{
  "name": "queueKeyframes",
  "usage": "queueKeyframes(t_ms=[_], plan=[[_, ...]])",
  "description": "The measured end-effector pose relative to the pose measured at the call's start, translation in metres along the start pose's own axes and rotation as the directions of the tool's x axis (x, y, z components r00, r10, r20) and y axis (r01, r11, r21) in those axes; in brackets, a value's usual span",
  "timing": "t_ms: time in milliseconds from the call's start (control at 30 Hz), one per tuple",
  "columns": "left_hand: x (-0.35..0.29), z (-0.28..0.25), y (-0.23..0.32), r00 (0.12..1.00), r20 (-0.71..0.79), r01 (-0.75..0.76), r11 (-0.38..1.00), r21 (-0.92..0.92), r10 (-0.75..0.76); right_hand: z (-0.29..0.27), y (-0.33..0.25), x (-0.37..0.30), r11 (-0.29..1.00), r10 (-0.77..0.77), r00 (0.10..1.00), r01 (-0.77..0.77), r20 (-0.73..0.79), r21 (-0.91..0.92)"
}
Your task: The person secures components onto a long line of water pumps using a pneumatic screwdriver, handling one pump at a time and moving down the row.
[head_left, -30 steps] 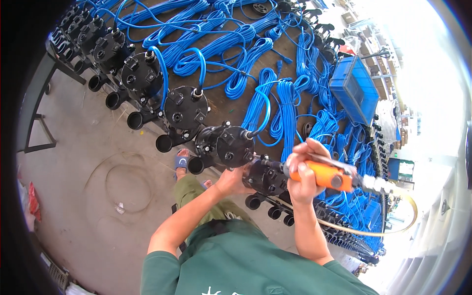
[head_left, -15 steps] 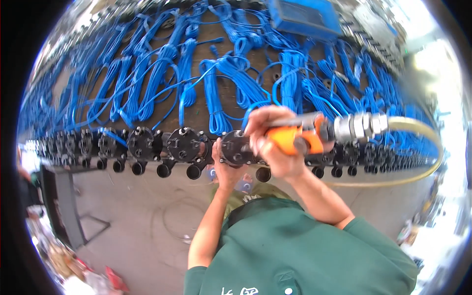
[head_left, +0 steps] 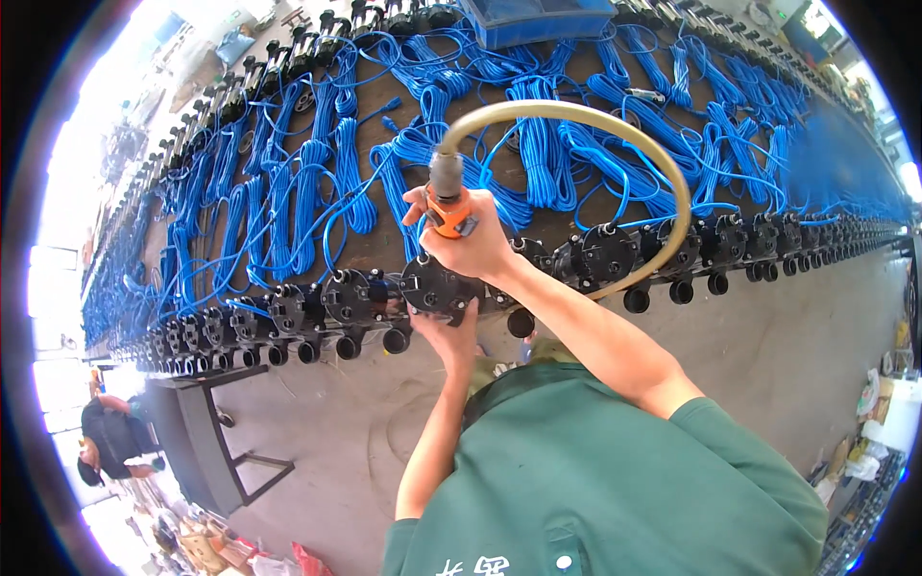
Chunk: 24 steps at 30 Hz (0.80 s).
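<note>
My assembly workshop
Black housings line my bench, blue cable bundles strewn across it, a blue crate at twelve o'clock.

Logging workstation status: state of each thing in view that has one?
Right hand: closed around orange tool
Orange tool: gripped, hose end up; running or not, cannot tell
Hose: attached to tool, arched
Left hand: around near side of black unit
Black unit: held by left hand
Blue cables: mostly bundled
Blue bin: open-topped
</note>
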<state>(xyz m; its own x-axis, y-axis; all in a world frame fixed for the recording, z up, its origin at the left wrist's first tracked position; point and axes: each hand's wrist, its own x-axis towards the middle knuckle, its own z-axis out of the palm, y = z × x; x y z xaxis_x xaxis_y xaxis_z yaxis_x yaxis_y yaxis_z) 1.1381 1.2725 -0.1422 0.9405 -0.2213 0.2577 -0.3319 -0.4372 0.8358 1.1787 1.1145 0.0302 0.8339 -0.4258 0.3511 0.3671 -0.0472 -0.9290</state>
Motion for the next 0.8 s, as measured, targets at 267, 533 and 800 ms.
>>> queueKeyframes(t_ms=[267,533,800], plan=[[-0.043,0.039,-0.003,0.959,0.280,0.088,0.989,-0.117,-0.052,-0.043,-0.051,-0.060,0.977,-0.014,0.999,0.008,0.030,0.213],[-0.040,0.045,0.007,0.989,0.138,-0.050,0.996,-0.071,0.059,-0.047,-0.054,-0.089,0.983,0.049,0.997,-0.036,-0.066,0.182],[-0.048,0.057,-0.016,0.992,0.111,-0.063,0.997,-0.037,0.067,-0.034,-0.019,-0.082,0.995,-0.031,1.000,0.030,0.003,0.099]])
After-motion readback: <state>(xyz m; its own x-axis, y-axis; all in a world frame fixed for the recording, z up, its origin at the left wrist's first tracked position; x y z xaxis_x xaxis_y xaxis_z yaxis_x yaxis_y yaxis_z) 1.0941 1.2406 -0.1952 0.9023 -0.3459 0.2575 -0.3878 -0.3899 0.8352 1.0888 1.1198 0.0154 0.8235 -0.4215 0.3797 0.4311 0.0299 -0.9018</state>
